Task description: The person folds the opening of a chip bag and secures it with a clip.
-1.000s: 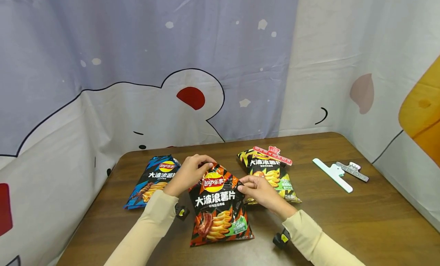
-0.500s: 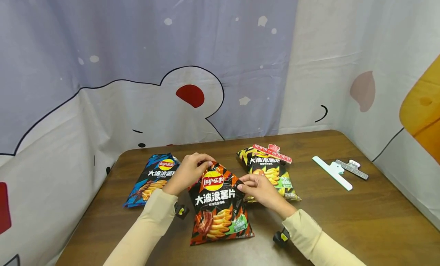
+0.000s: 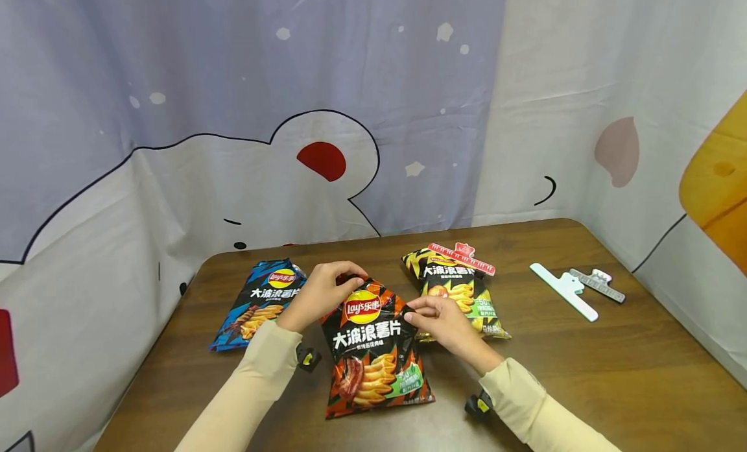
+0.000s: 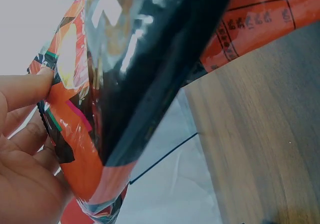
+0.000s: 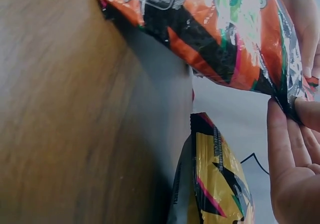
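A red and black chip bag [image 3: 376, 355] hangs at a slant between my two hands, its printed front facing up towards the head camera. My left hand [image 3: 320, 295] pinches its top left corner. In the left wrist view, thumb and fingers [image 4: 25, 92] press the bag's edge. My right hand [image 3: 446, 325] pinches the top right corner; in the right wrist view the thumb and fingers [image 5: 300, 134] squeeze the gathered foil. The bag's back shows red with a printed box in the left wrist view. Whether its top is sealed I cannot tell.
A blue chip bag [image 3: 257, 309] lies behind my left forearm. Beyond my right hand lies a yellow chip bag [image 3: 461, 290] with a red clip [image 3: 461, 257] across its top. At the right lie a white-green clip [image 3: 563, 291] and a grey clip [image 3: 598, 285] on the wooden table [image 3: 583, 374].
Both hands keep hold of the red and black chip bag, which has shifted very slightly to the right. The other bags and the clips stay put.
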Demonstrator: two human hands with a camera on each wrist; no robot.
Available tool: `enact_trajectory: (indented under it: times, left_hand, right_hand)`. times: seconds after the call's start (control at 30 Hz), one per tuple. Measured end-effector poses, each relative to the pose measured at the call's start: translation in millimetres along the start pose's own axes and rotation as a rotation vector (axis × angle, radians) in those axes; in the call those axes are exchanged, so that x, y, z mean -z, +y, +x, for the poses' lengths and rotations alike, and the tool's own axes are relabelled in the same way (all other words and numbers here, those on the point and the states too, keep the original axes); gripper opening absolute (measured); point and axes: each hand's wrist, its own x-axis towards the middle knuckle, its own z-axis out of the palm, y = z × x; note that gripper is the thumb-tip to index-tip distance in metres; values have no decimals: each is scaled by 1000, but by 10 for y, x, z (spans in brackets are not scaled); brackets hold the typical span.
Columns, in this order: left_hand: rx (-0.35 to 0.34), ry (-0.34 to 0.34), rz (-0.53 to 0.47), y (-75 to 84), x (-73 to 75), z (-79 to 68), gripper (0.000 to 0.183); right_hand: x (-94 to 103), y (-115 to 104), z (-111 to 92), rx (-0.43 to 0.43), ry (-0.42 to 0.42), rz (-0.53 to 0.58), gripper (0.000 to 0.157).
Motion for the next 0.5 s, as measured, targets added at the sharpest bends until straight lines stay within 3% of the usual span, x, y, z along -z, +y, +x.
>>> enact_trajectory:
  times: [0.5]
  left_hand:
    - [-48, 7, -10, -53, -32, 14, 15]
  right_hand:
    - [-20, 68, -47, 133, 69, -36, 23]
